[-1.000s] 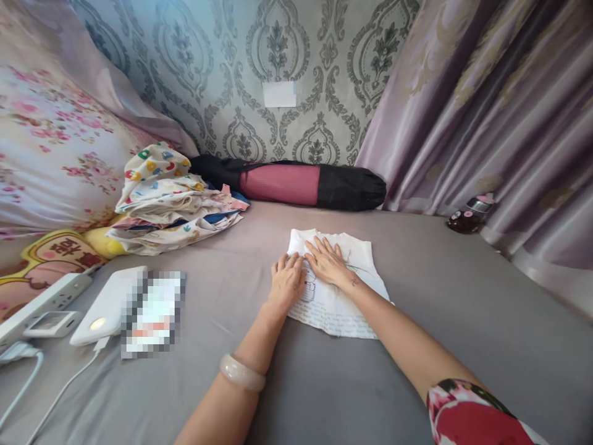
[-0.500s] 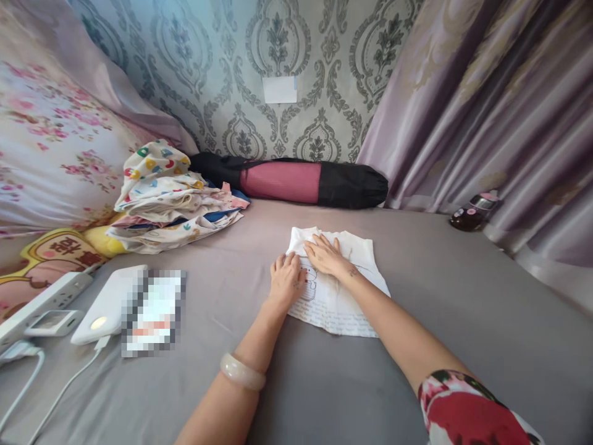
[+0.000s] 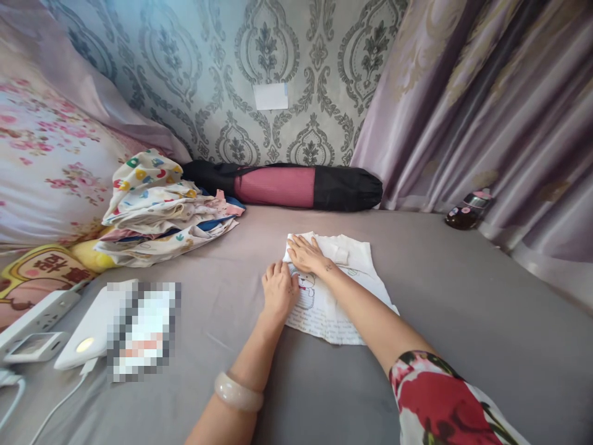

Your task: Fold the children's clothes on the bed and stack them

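A small white shirt [image 3: 336,303] with a printed cartoon animal and rows of lettering lies on the grey sheet, with a sleeve folded across its upper part. My right hand [image 3: 304,252] rests flat on the shirt's upper left corner, over the folded sleeve, fingers stretched out. At the left edge of the shirt, my left hand [image 3: 280,289] presses down beside the printed animal, its fingers slightly bent and apart. Part of the print is hidden beneath my hands.
A pile of clothes [image 3: 162,216] lies at the back left. Along the wall is a black and pink rolled bag [image 3: 278,185]. A dark bottle [image 3: 467,210] stands at the right. A power strip [image 3: 39,315] and a white power bank [image 3: 95,324] with a cable lie left.
My right hand has slid left across the shirt to its upper left corner, uncovering the folded sleeve. My left hand stays at the left edge. The view has shifted slightly.
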Motion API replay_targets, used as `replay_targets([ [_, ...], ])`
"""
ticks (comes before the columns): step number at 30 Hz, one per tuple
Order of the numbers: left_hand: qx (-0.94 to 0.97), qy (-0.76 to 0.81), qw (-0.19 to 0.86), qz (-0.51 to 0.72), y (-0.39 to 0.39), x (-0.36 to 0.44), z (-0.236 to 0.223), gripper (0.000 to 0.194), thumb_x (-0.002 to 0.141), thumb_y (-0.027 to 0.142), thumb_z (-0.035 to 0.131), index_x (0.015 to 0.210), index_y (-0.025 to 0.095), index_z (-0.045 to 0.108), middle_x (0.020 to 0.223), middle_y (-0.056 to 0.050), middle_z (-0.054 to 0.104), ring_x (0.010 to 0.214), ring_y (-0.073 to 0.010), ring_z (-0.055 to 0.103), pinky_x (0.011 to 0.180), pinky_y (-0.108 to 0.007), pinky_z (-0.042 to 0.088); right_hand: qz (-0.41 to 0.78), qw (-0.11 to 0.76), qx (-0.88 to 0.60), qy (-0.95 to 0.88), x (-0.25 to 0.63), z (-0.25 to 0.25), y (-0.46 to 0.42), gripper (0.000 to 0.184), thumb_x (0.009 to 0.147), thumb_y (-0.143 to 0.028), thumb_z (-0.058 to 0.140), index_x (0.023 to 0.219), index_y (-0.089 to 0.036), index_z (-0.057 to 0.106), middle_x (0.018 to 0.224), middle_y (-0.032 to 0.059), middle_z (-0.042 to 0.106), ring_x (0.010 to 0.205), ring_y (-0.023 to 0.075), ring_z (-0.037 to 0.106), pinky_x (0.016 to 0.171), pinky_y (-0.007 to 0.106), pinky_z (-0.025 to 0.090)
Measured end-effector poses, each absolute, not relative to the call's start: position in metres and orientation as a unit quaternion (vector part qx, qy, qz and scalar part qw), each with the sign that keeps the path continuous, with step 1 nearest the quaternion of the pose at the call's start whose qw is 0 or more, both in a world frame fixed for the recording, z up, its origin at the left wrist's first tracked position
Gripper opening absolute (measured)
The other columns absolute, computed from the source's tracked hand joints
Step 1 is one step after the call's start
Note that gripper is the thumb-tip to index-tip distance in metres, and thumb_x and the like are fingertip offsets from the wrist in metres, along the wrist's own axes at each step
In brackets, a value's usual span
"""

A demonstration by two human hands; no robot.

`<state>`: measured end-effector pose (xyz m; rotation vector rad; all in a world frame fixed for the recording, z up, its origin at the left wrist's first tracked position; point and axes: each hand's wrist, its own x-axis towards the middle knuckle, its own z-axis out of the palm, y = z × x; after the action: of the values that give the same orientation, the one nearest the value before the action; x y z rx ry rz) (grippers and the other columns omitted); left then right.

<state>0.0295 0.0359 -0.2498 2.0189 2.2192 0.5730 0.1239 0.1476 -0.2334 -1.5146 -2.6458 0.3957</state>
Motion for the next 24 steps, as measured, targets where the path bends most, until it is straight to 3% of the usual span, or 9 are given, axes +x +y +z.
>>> replay_targets([
  [10, 0.65, 0.735, 0.033, 0.19, 0.037, 0.029, -0.25, 0.039, 0.091, 0.02, 0.042, 0.127, 0.012, 0.053, 0.134, -0.014, 0.056, 0.125, -0.0288, 0.047, 0.099, -0.042, 0.041, 0.105, 0.081, -0.492, -0.861, 0.107, -0.252, 0.163, 0.058, 0.098, -0.034, 0.02, 0.15, -0.013, 0.032, 0.159, 0.0045, 0.024, 0.147, 0.0212, 0.016, 0.118, 0.049, 0.007],
  [17, 0.648, 0.734, 0.045, 0.2, 0.038, 0.027, -0.25, 0.04, 0.09, 0.019, 0.041, 0.128, 0.014, 0.053, 0.136, -0.014, 0.055, 0.124, -0.0305, 0.048, 0.099, -0.045, 0.041, 0.136, 0.071, -0.494, -0.856, 0.11, -0.245, 0.162, 0.057, 0.099, -0.037, 0.018, 0.15, -0.016, 0.032, 0.159, 0.0048, 0.023, 0.147, 0.0204, 0.017, 0.118, 0.048, 0.009],
  [24, 0.694, 0.688, 0.032, 0.209, 0.039, 0.029, -0.256, 0.044, 0.094, 0.023, 0.04, 0.136, 0.014, 0.047, 0.145, -0.013, 0.048, 0.135, -0.0294, 0.039, 0.107, -0.047, 0.036, 0.092, 0.108, -0.534, -0.833, 0.152, -0.234, 0.123, 0.055, 0.1, -0.037, 0.02, 0.149, -0.016, 0.035, 0.158, 0.0081, 0.026, 0.146, 0.0226, 0.018, 0.118, 0.047, 0.007],
])
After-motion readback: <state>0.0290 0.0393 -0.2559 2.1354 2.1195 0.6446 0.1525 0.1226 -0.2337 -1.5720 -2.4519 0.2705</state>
